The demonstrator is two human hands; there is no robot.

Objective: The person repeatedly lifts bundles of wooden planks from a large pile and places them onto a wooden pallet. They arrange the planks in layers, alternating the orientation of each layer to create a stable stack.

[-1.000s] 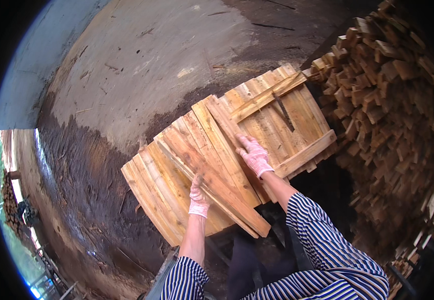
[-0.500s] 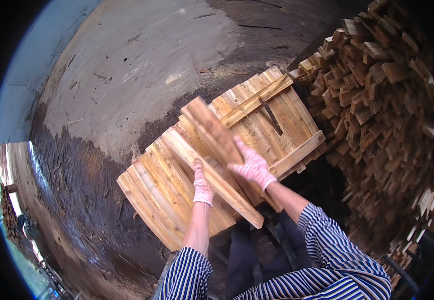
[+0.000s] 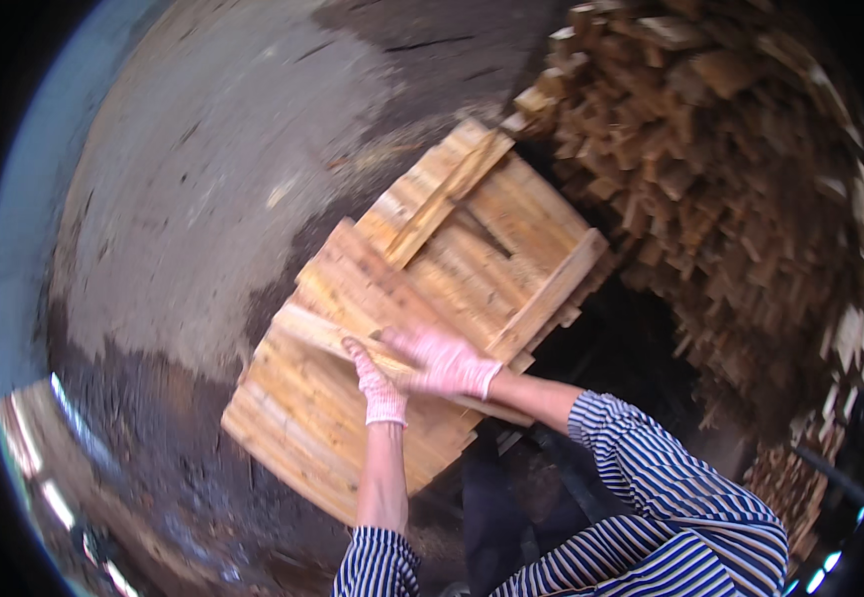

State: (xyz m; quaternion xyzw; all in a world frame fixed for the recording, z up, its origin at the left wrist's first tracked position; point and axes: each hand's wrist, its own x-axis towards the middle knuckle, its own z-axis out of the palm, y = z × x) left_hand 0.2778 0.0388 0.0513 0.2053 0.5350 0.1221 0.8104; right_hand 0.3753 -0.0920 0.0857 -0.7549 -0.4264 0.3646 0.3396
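My left hand (image 3: 380, 390), in a pink-and-white glove, is closed round a narrow wooden board (image 3: 314, 330) that slants over the stack. My right hand (image 3: 444, 364), gloved alike and blurred by motion, is at the same board just right of the left one. Its fingers look stretched out, and it hides the board's middle. Below both hands lies a bed of pale boards (image 3: 297, 413) set side by side. A darker, reddish board (image 3: 384, 271) rests on them, beyond my right hand.
Two wooden strips, a far one (image 3: 449, 202) and a near one (image 3: 549, 298), lie across the boards' right part, with a dark slot between them. A tall heap of cut wood pieces (image 3: 720, 199) rises at right. Stained grey floor (image 3: 203, 159) spreads beyond.
My right hand has let go of the reddish board, which now lies on the others, and has moved to the board in my left hand. The whole view has shifted and turned.
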